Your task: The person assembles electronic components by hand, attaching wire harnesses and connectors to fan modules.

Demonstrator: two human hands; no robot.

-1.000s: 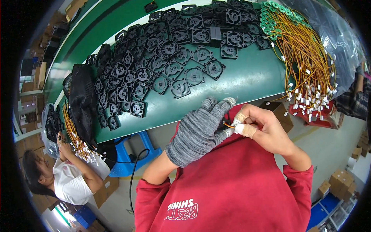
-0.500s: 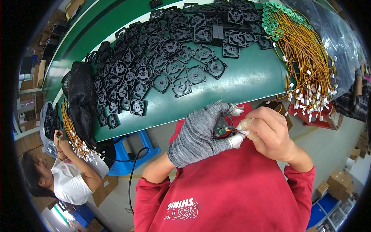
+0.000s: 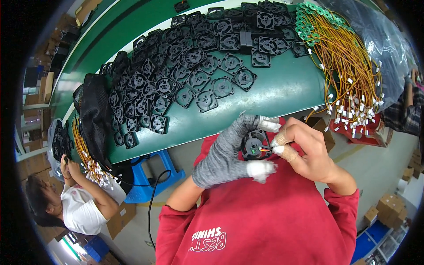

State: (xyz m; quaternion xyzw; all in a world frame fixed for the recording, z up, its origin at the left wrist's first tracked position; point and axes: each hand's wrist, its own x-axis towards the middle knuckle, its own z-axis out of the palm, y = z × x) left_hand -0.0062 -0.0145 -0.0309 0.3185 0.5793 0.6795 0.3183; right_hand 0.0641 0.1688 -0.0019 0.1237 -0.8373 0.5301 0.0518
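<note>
In front of my red shirt, my left hand, in a grey knit glove with white fingertips, curves round a small black fan frame. The frame's round inside faces up, with a tiny green spot in it. My right hand is bare, with tan tape on the thumb and a finger. Its thumb and finger pinch short thin wires at the frame's right side. Where the wires end is hidden by those fingertips.
Many black fan frames cover the green table. Green ring boards with orange wires and white plugs lie right. A black mesh bag sits left, above a blue stool. A co-worker handles something at lower left.
The fan frame has tipped so its inside shows more fully. My left thumb and fingers have spread wider apart. My right fingertips have shifted slightly and now pinch wires near the frame.
</note>
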